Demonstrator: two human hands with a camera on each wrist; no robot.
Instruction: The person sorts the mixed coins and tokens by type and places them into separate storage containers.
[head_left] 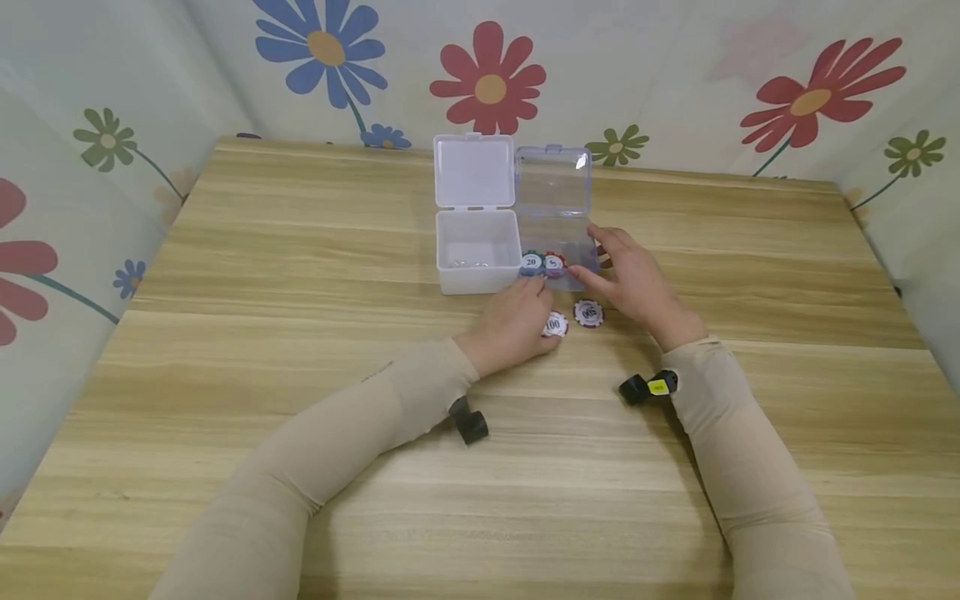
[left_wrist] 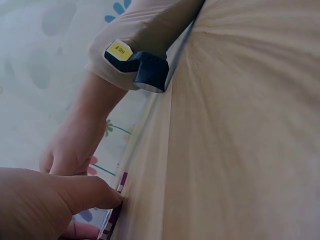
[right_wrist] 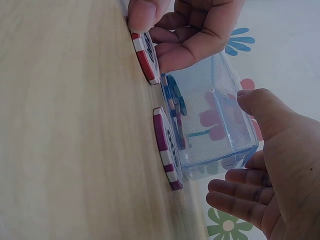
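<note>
A white-and-red poker chip [head_left: 555,324] marked 100 lies on the table, and my left hand [head_left: 513,321] pinches its edge between thumb and fingers. Its thumb [right_wrist: 142,15] presses one end of the chip in the right wrist view. My right hand [head_left: 633,279] holds the right side of a clear plastic box [right_wrist: 220,125], thumb near its front and fingers round the far side. Inside that box are chips, among them a green 20 chip [head_left: 532,262] and a red 5 chip [head_left: 554,262]. Another chip, white and purple [right_wrist: 167,150], lies flat in front of the box.
Left of the clear box stands a white box [head_left: 478,279], its lid [head_left: 474,171] raised, with small clear pieces inside. The clear lid [head_left: 553,183] is also up. Behind the wooden table [head_left: 300,250] hangs a flowered curtain [head_left: 637,83].
</note>
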